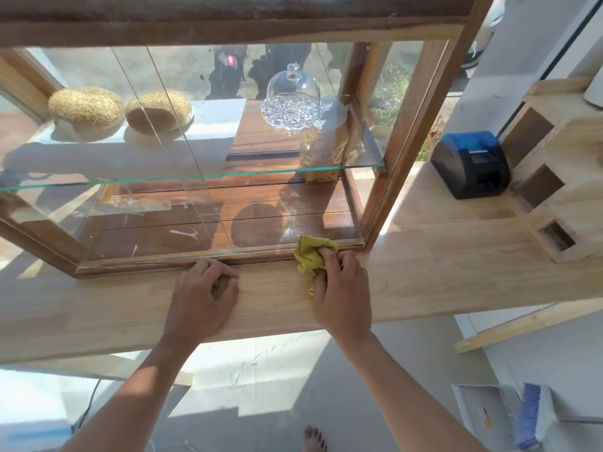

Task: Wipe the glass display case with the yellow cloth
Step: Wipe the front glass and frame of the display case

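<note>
A wood-framed glass display case (pixel 421 132) stands on a pale wooden counter (pixel 440 265). My right hand (pixel 341 288) grips a crumpled yellow cloth (pixel 311 254) and presses it against the case's lower front rail, near the right corner. My left hand (pixel 205 288) rests on the counter with its fingers curled, just in front of the case's bottom rail, holding nothing. Inside the case, a glass shelf (pixel 130 164) carries two round seeded loaves (pixel 86 106) and a glass dome dish (pixel 292 99).
A black and blue receipt printer (pixel 471 164) sits on the counter to the right of the case. A stepped wooden box unit (pixel 561 177) stands at the far right. On the floor at lower right lies a brush (pixel 528 415), and a bare foot (pixel 315 438) shows below.
</note>
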